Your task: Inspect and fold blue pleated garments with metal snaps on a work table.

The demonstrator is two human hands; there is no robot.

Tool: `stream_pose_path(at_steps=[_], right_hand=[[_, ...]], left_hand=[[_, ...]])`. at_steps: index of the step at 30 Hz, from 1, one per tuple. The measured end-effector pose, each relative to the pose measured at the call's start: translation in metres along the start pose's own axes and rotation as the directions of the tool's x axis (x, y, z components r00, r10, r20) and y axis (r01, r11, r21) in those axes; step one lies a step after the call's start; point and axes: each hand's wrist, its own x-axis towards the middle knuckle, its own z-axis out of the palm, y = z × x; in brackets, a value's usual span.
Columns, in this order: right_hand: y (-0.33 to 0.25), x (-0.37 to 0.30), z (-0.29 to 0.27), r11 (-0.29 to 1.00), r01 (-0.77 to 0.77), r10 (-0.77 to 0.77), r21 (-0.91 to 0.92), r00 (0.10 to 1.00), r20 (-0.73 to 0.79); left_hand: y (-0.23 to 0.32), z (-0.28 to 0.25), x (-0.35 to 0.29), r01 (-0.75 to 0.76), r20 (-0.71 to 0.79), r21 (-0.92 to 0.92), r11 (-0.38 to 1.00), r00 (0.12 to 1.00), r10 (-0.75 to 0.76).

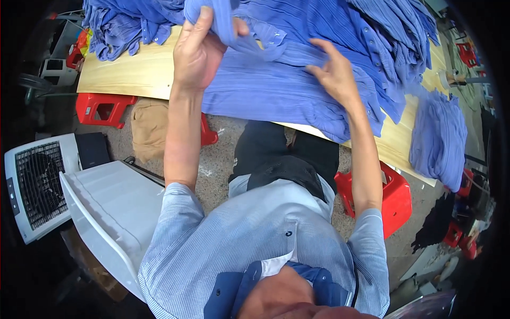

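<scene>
The blue cloth point(224, 24) is in the air above the wooden counter point(127, 69), a little left of the middle. The left grip point(199, 58) is pinching it between the thumb and the fingers. Below it lies the pleated blue garment point(249, 95), which covers a part of the near edge. The right grip point(337, 77) has its thumb and fingers spread above the right side of this garment; I cannot tell if the tips touch it.

To handle this well, I think the left grip should hold lightly, so that the pleats do not stretch. The right grip could press flat and smooth from the middle outward, and it should not drag the layers below.

Now the count. There is one far left heap point(119, 32), one bigger far right heap point(366, 32), and one folded blue bundle point(438, 138) at the right end. How many pieces are in each, I cannot tell, because they overlap. Near the counter I count two clear red stools, a left one point(87, 109) and a right one point(396, 204). There is also one tan bundle point(151, 130) and, at the near left, one white machine with a black grille point(40, 175).
</scene>
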Motion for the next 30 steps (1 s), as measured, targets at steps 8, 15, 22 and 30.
stream_pose_path(at_steps=[8, 15, 22, 30], right_hand=[[0.022, 0.027, -0.008, 0.941, 0.240, -0.254, -0.238, 0.967, -0.030], [0.023, -0.026, -0.053, 0.803, 0.014, 0.125, 0.595, 0.973, -0.191], [0.030, -0.075, -0.066, 0.996, 0.052, -0.059, -0.075, 0.993, -0.099], [0.070, -0.097, -0.069, 0.934, 0.196, -0.232, -0.301, 0.968, -0.092]], left_hand=[[0.054, 0.032, 0.021, -0.005, 0.131, -0.235, 0.972, 0.991, 0.036], [0.013, -0.066, -0.008, 0.110, 0.083, -0.630, 0.769, 0.994, -0.075], [-0.049, -0.128, -0.070, 0.149, -0.124, -0.600, 0.786, 0.953, -0.275], [-0.048, -0.134, -0.084, 0.366, -0.123, -0.071, 0.928, 0.920, -0.372]])
